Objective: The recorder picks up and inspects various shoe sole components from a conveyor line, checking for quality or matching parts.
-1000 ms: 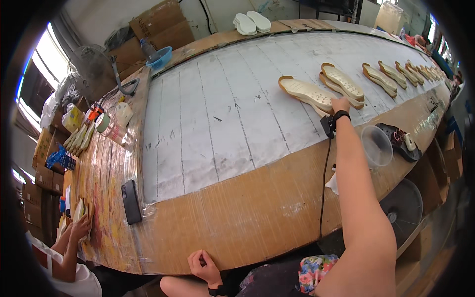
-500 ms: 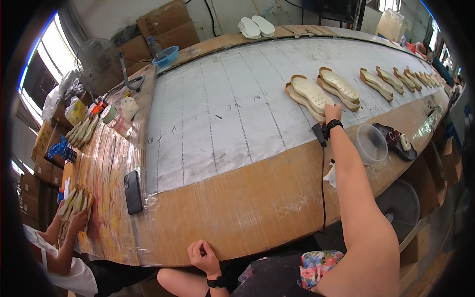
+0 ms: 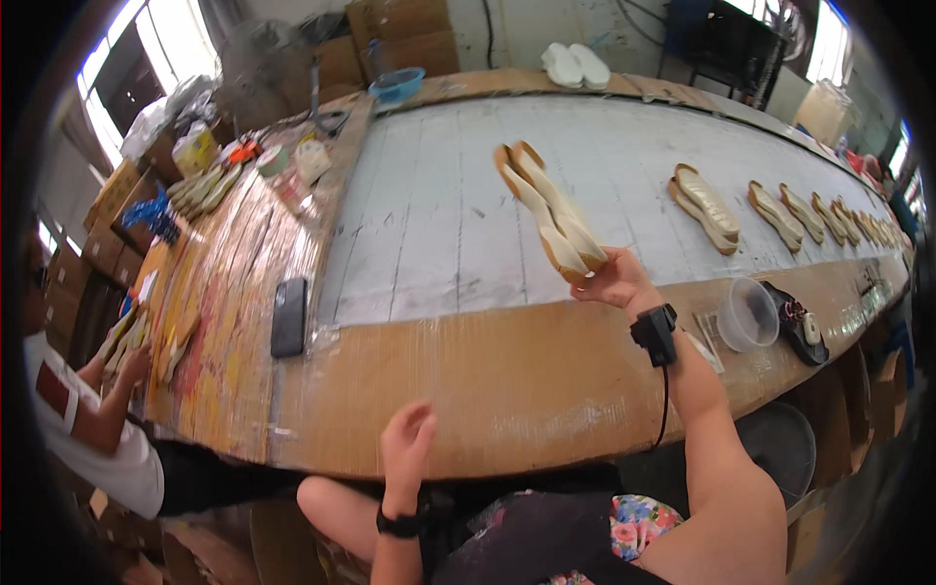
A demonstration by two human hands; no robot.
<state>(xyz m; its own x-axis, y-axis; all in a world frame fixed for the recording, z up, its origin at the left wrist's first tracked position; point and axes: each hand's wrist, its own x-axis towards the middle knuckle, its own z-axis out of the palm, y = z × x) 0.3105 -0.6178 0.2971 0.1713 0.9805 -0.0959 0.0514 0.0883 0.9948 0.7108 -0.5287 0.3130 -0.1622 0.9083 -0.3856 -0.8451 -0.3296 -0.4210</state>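
My right hand grips the near end of a pair of shoe soles, cream with tan edges, and holds them up tilted over the white table sheet. The two soles lie close against each other. My left hand is raised above the table's near edge, its fingers loosely bent, thumb apart, holding nothing. To the right of the held pair, another pair of soles rests on the sheet. Beyond it a row of several more soles runs toward the far right.
A black phone lies left of the sheet. A clear plastic tub and a dark shoe sit at the right edge. White soles and a blue basin stand at the back. A co-worker handles soles at left.
My right hand has lifted the nearest pair of soles off the sheet and brought it left and toward me. My left hand has risen and its fingers have loosened. The view has shifted.
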